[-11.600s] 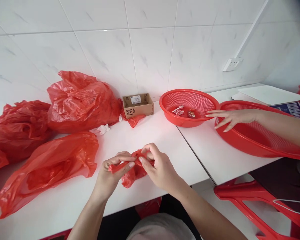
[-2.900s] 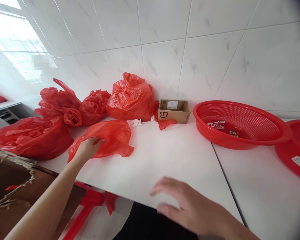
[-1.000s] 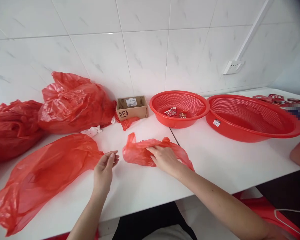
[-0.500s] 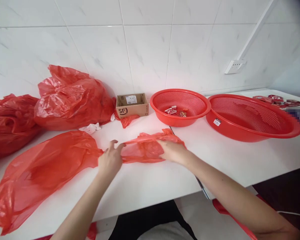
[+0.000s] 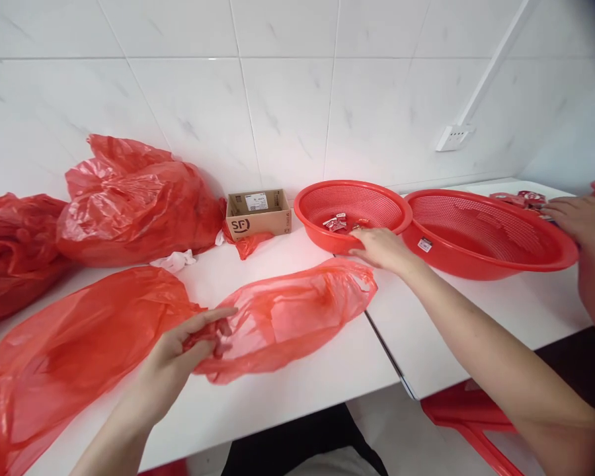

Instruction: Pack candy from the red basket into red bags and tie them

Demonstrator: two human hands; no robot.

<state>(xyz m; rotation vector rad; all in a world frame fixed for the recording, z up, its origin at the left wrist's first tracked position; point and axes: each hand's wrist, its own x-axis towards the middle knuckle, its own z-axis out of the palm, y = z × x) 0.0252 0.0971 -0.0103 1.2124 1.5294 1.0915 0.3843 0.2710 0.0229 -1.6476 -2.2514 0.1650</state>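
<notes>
My left hand (image 5: 188, 344) is closed on the near end of a thin red plastic bag (image 5: 287, 317), which lies stretched flat across the white table (image 5: 277, 403). My right hand (image 5: 381, 248) is off the bag; its fingers lie stretched out on the front rim of the smaller red mesh basket (image 5: 327, 192). A few small red and white packets (image 5: 334, 223) lie in that basket. A bigger flat red bag (image 5: 79, 344) lies just left of my left hand.
A larger red basket (image 5: 496, 225) sits to the right. Another person's hand (image 5: 575, 218) rests near red packets (image 5: 520, 198) behind it. Stuffed red bags (image 5: 133, 198) and a small cardboard box (image 5: 258, 215) line the tiled wall. A red stool (image 5: 466, 416) stands below the table.
The small bag has been pulled out flat. My right hand has let go of it and moved to the smaller basket's rim. My left hand now grips the bag's near end.
</notes>
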